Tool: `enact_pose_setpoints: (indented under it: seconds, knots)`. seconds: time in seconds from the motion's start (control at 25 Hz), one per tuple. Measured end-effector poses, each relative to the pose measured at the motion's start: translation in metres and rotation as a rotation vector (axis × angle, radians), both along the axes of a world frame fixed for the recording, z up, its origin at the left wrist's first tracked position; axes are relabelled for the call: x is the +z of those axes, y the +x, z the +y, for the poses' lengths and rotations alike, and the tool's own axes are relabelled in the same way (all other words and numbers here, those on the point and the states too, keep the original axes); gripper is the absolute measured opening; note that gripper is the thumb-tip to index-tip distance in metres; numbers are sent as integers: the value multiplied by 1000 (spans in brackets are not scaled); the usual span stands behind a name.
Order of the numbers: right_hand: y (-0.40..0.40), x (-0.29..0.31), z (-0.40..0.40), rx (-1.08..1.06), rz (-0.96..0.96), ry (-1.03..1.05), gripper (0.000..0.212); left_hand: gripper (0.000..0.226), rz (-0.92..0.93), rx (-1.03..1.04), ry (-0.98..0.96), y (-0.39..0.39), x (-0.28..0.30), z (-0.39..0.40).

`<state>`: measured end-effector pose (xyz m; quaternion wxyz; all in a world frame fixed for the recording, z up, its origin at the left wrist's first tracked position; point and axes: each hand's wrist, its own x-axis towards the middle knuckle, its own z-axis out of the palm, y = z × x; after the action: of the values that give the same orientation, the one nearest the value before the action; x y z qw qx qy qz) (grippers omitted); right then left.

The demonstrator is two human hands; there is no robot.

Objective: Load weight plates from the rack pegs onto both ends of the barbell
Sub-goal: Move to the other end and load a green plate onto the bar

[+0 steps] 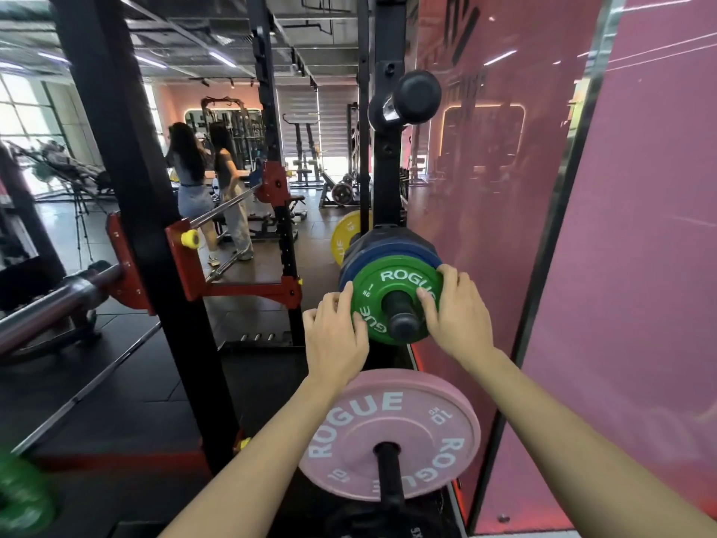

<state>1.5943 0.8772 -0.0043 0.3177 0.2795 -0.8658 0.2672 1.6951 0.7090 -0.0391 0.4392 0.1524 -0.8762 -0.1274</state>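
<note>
This is a commercial gym. Black power racks [128, 188] with red bar hooks fill the left and centre of the frame, colour-coded Rogue plates [395, 300] hang on storage pegs at lower centre, and black rubber flooring [128, 390] runs below. Further machines [306, 157] stand at the back.

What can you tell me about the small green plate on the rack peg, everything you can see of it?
The green plate is a small round disc with white ROGUE lettering and a 1 KG mark, seemingly rubber-coated. It sits upright as the outermost plate on a black peg, against a larger blue plate, above a pink plate. The left hand grips its left rim; the right hand holds its right side, fingers on the face.
</note>
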Motion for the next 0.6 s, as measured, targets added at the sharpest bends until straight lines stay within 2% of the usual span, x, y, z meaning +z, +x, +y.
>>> enact_pose_setpoints:
  seconds: [0.16, 0.32, 0.44, 0.6]
  knots:
    - [7, 2, 8, 44, 85, 8, 41, 42, 46, -3, 11, 16, -13, 5]
    - [3, 9, 18, 25, 155, 160, 43, 34, 48, 33, 22, 22, -5, -3]
    - [1, 9, 23, -58, 139, 259, 47, 34, -25, 123, -65, 15, -1, -7]
    - [7, 9, 20, -70, 83, 272, 44, 34, -50, 96, -32, 8, -8, -9]
